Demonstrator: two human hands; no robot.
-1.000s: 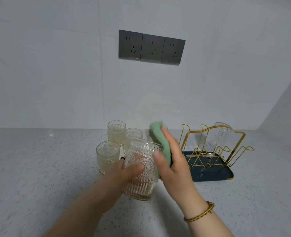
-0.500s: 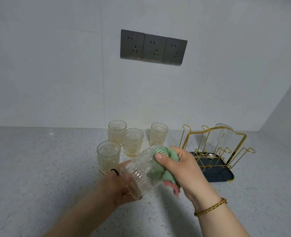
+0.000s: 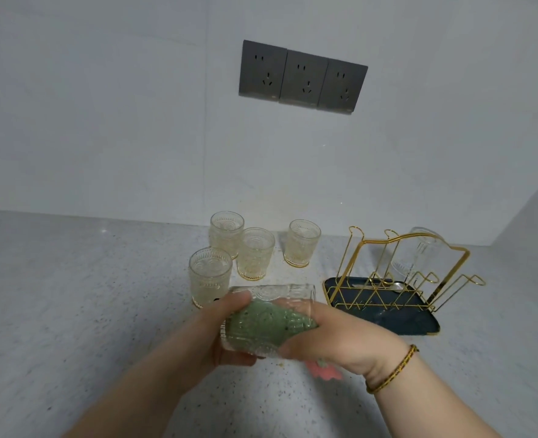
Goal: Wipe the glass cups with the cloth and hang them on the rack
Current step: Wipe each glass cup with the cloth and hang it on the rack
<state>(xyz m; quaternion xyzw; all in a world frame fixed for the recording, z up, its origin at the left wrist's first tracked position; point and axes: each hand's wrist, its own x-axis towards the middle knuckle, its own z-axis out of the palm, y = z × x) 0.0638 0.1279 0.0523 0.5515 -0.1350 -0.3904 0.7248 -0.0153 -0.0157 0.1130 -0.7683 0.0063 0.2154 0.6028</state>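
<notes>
Nearest, over a speckled grey counter (image 3: 71, 311): one patterned glass cup (image 3: 271, 294), laid on its side in the air, base to the left, mouth to the right. The base end was gripped by the left hand (image 3: 210, 336), thumb on the upper side and fingers curled beneath. A green cloth (image 3: 261, 324) was stuffed inside the cup and seen through the glass. It was pressed in by the right hand (image 3: 340, 339), whose fingers were inside the mouth, with the thumb outside against the near wall. A beaded bracelet (image 3: 394, 368) was worn on the right wrist. A pink scrap (image 3: 324, 371) showed under that hand; whether it belonged to the cloth could not be told. Just beyond, left of centre: a group of four standing cups (image 3: 255, 252), upright on the counter, three close together and one apart to the right. To the right at similar depth: a gold wire rack (image 3: 372, 292) set on a dark tray (image 3: 419, 324), with one clear glass (image 3: 419, 254) hung mouth-down at its far side. Farthest: a pale wall (image 3: 103, 121) fitted with three grey sockets (image 3: 302, 77) in a row.
</notes>
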